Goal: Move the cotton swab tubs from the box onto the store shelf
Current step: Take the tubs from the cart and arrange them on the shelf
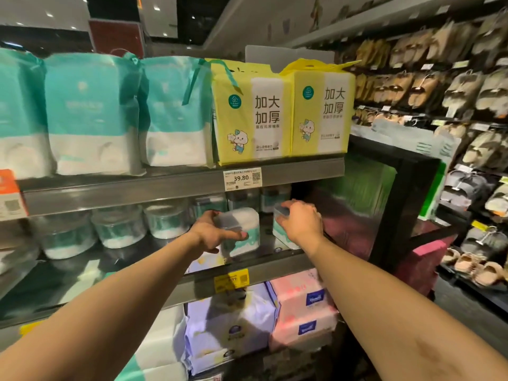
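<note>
Right of the round jars [118,229], the left hand [211,232] is holding one cotton swab tub [247,220] at the middle shelf [275,264], its grip clamped around the lid end; just beside it, a second tub [278,229] is sitting under the right hand [301,222], whose grip is curled over its top. I am judging that the placing step is going on; the next move is calling for setting both flat in line, then letting go.

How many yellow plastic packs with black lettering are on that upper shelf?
2, side by side: one yellow plastic pack above the white price tag, the other pack at the right end of the grey shelf. More may hide behind them.
</note>
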